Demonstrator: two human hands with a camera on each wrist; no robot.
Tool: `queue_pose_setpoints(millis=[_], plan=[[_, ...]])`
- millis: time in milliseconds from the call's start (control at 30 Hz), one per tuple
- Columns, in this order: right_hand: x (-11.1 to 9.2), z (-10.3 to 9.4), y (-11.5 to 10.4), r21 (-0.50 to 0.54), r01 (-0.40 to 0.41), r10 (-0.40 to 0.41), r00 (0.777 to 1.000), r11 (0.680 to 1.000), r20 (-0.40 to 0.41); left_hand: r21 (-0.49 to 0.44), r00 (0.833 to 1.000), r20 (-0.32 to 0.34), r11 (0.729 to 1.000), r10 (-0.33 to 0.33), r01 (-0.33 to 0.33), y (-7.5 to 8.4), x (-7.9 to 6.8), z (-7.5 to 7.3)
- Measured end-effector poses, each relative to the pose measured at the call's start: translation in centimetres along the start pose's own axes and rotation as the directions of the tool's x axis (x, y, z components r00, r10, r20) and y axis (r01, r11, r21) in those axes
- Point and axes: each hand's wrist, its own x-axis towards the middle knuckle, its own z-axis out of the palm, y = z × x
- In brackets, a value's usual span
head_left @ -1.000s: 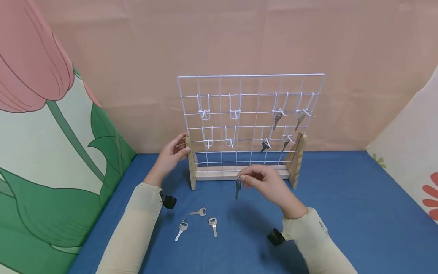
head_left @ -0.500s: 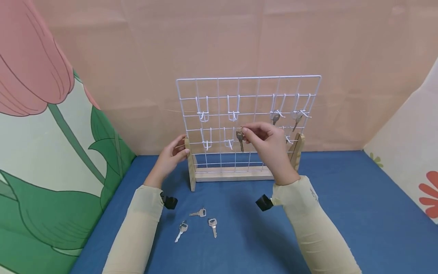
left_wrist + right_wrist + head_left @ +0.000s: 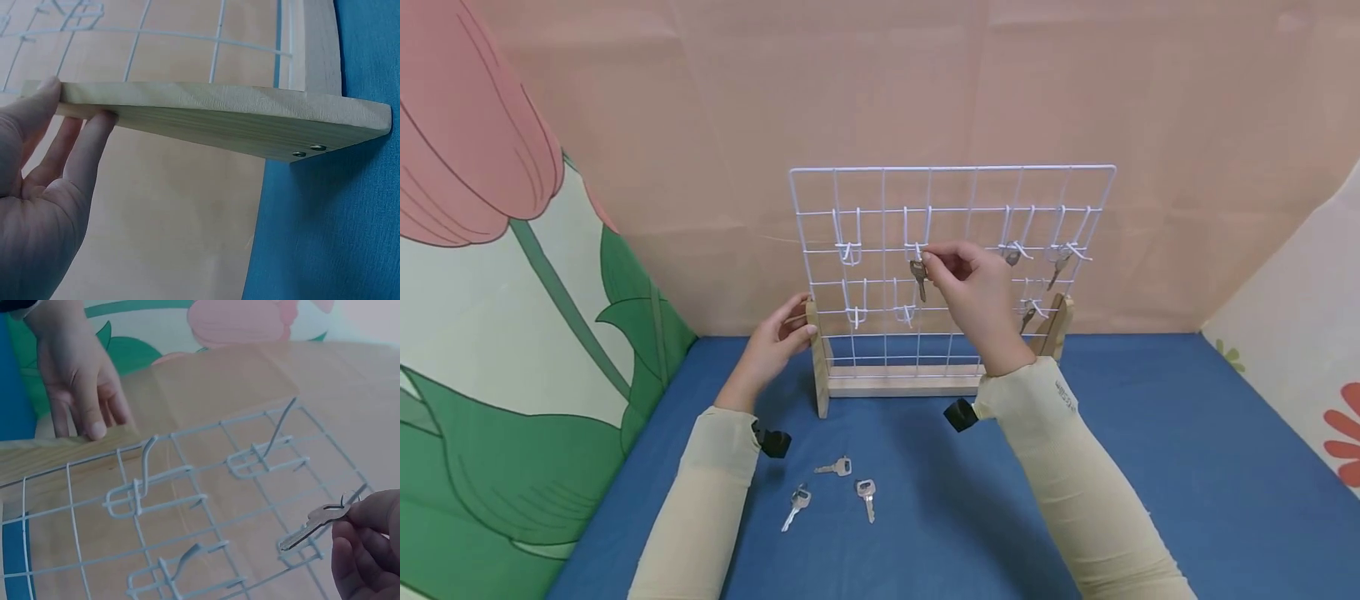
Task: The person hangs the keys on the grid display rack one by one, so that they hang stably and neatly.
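In the head view my right hand (image 3: 977, 296) pinches a metal key (image 3: 919, 282) at its top, blade hanging down. The key is close to an upper-row hook (image 3: 914, 252), second from the left, on a white wire grid rack (image 3: 955, 168). The right wrist view shows a thin ring (image 3: 351, 497) at the head of the held key (image 3: 319, 525). My left hand (image 3: 767, 354) grips the rack's left wooden side (image 3: 817, 367), thumb on one face and fingers on the other. Three loose keys, one left (image 3: 797, 504), one upper (image 3: 833, 467) and one right (image 3: 866, 497), lie in front.
Keys hang from the rack's right-side hooks, among them an upper far-right key (image 3: 1058, 268) and a lower one (image 3: 1027, 317). My right hand hides part of that side. A blue cloth (image 3: 1150, 433) covers the table. A floral panel (image 3: 497, 333) stands at left.
My right hand has raised the key from low in front of the rack's base to an upper-row hook, shifting slightly left at the end. The left hand stays on the wooden side.
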Motion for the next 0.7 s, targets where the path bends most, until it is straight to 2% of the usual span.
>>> queue_pose_setpoints(millis=[200, 433, 567, 700], plan=[[0.7, 0.8, 0.6, -0.055, -0.036, 0.035, 0.999, 0.998, -0.022, -0.001, 1.000, -0.007, 1.000, -0.003, 0.003, 0.2, 0.0, 0.0], [0.8, 1.3, 1.4, -0.064, -0.072, 0.068, 0.995, 0.995, -0.066, -0.010, 1.000, 0.003, 1.000, -0.016, 0.016, 0.1, -0.1, -0.1], [-0.1, 1.0, 1.6, -0.074, -0.055, 0.051, 0.997, 0.996, -0.060, -0.017, 1.000, 0.009, 1.000, -0.021, 0.021, 0.1, -0.1, -0.1], [-2.4, 0.3, 1.5, -0.036, -0.023, 0.021, 0.999, 0.999, -0.046, -0.016, 0.999, 0.019, 0.999, -0.028, 0.028, 0.4, -0.1, -0.1]])
